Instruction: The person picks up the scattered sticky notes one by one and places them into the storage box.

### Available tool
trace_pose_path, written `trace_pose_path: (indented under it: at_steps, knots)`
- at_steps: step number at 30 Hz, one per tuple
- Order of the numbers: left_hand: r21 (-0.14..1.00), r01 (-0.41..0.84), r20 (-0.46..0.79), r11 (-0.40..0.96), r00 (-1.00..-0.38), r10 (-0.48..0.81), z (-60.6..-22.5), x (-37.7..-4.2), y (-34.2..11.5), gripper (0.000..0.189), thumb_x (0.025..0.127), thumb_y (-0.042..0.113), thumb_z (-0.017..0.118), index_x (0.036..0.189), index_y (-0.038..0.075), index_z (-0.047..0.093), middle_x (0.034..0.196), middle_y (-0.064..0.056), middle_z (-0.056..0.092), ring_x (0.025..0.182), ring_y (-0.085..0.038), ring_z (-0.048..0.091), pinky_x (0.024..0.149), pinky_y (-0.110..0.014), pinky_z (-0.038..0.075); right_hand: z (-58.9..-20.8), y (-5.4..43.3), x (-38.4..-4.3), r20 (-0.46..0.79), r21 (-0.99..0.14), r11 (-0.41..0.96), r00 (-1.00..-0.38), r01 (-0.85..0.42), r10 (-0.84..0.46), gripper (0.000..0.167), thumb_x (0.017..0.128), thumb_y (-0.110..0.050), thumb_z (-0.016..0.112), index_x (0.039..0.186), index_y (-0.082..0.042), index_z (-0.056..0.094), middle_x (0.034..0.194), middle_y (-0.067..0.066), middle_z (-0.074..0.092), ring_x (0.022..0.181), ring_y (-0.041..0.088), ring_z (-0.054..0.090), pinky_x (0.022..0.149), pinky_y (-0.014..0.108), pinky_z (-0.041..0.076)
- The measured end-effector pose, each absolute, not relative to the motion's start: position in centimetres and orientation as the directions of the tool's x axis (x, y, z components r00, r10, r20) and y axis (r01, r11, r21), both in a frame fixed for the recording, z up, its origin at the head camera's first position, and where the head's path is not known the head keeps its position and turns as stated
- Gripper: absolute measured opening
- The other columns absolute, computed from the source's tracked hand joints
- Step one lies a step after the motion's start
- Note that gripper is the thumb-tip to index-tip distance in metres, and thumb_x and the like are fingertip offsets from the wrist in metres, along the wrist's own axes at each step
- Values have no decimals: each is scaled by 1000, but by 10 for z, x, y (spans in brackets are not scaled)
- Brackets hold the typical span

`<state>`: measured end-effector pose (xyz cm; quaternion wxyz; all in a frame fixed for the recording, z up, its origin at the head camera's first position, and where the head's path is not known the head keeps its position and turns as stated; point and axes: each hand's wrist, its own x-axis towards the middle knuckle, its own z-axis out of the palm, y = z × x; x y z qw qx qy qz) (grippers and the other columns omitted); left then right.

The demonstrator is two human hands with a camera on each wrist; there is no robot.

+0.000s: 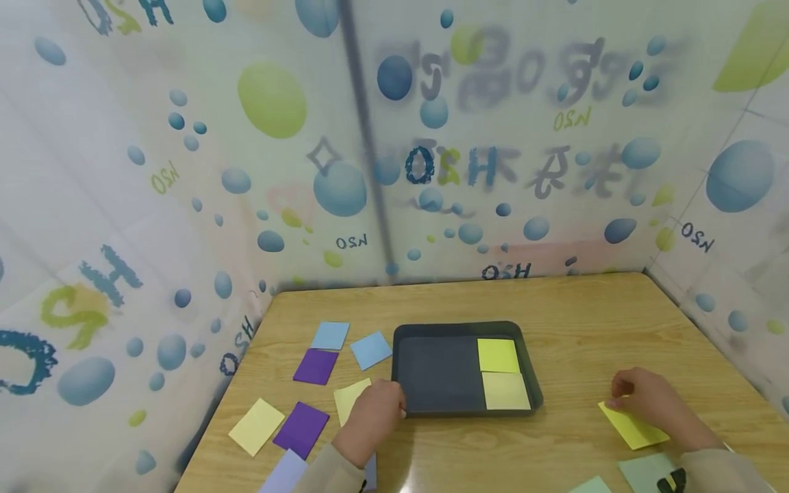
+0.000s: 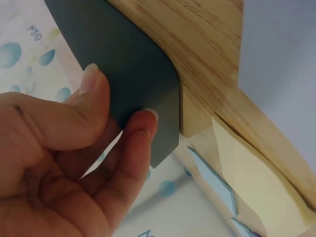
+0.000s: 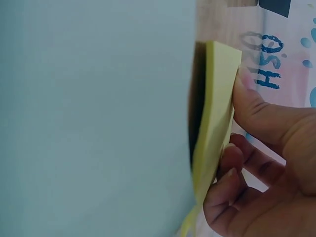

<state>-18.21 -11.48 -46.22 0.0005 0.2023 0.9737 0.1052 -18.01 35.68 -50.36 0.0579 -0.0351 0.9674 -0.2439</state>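
A dark grey tray (image 1: 439, 373) lies on the wooden table, two yellow sticky note pads (image 1: 498, 356) filling its right side. My left hand (image 1: 376, 416) is at the tray's near left corner; in the left wrist view its curled fingers and thumb hold the tray wall (image 2: 153, 74). Right of the tray, my right hand (image 1: 648, 402) pinches a bright yellow sticky note pad (image 1: 637, 430) by its far edge. In the right wrist view, this pad (image 3: 217, 98) tilts up between thumb and fingers. A pale yellow pad (image 1: 350, 397) is partly hidden behind my left hand.
Left of the tray lie blue pads (image 1: 371, 350), purple pads (image 1: 302, 428), another pale yellow pad (image 1: 257, 427) and a lavender pad (image 1: 285, 472). Pale green pads (image 1: 644, 469) sit near my right wrist. A printed curtain (image 1: 431, 226) surrounds the table's far side.
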Motion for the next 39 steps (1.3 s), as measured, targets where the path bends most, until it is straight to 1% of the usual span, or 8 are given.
trace_pose_path:
  at_steps: [4,10,13,19,22,27,31,39]
  knots:
    - [211,397,42,893,-917,398,-461,-182,-115,9,78,8,85,74,12,79,74,1,74,69,-15,69,57,-25,54,-506,358,-180,-68,-468,882,-992,-59,-103,25,81,-19,83,79,-11,59,81,-2,60,74,15,48,66,32,40]
    - [211,390,19,896,-918,395,-461,-182,-114,8,79,7,84,74,12,79,75,1,74,70,-15,69,57,-25,54,-509,358,-181,-62,-461,885,-992,-67,-107,26,81,-18,83,79,-11,58,81,-1,59,75,15,47,66,32,40]
    - [216,385,12,897,-920,392,-460,-182,-114,8,79,7,84,75,11,79,75,0,74,70,-16,70,58,-26,54,-509,359,-180,-63,-468,881,-992,-67,-109,26,82,-19,82,80,-11,57,80,-2,57,73,15,46,64,29,38]
    - [218,391,33,894,-919,393,-460,-181,-114,9,79,7,84,73,12,78,74,1,73,69,-15,69,57,-25,53,-509,360,-178,-123,-523,852,-988,-13,-91,24,87,-19,78,84,-9,56,76,-1,49,70,13,43,61,26,34]
    - [216,396,45,892,-917,396,-461,-181,-115,10,78,7,84,72,13,78,74,1,73,68,-15,68,56,-24,53,-510,360,-179,-155,-522,853,-985,15,-77,23,89,-22,76,85,-8,58,77,-1,50,72,14,44,62,27,35]
    - [226,395,41,890,-917,397,-461,-182,-115,9,79,6,84,74,12,78,75,1,74,69,-15,69,57,-24,54,-509,360,-180,-162,-505,863,-984,25,-67,24,90,-22,76,82,-7,58,75,-1,51,72,16,45,62,28,36]
    - [228,394,39,890,-917,396,-461,-182,-115,9,79,6,83,74,11,78,75,0,75,70,-15,70,57,-25,54,-508,360,-180,-148,-495,869,-987,15,-67,23,89,-19,76,80,-8,58,75,-1,52,72,16,46,61,27,36]
    - [221,401,47,889,-915,401,-463,-182,-115,8,78,6,84,74,11,79,76,0,75,70,-16,71,58,-25,55,-496,360,-177,-117,-474,881,-991,-2,-66,23,89,-20,76,81,-8,57,76,-1,52,70,14,45,59,25,35]
